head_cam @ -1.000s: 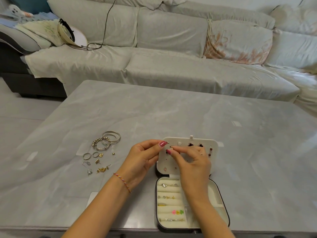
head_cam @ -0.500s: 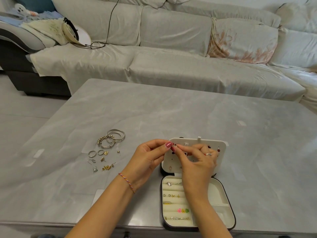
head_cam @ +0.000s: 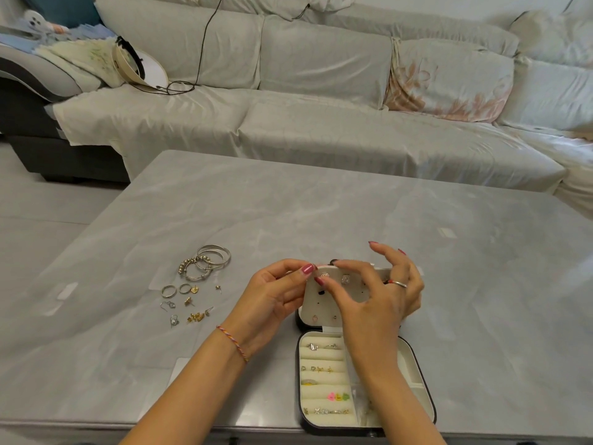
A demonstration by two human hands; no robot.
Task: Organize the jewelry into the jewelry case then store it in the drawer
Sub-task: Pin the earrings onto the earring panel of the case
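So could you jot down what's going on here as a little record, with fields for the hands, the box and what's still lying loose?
left hand: pinches the left top corner of the earring panel
right hand: thumb and forefinger at the panel's front, other fingers spread
jewelry case: open at the near table edge, rings and studs in its padded rows
bangles: loose on the table, left of the case
small rings and earrings: scattered below the bangles

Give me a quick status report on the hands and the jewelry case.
Left hand pinching the white earring panel's top left corner. Right hand pressing the panel's front. Black case open, rings in its slots. Loose silver bangles and small gold pieces wait on the grey table.
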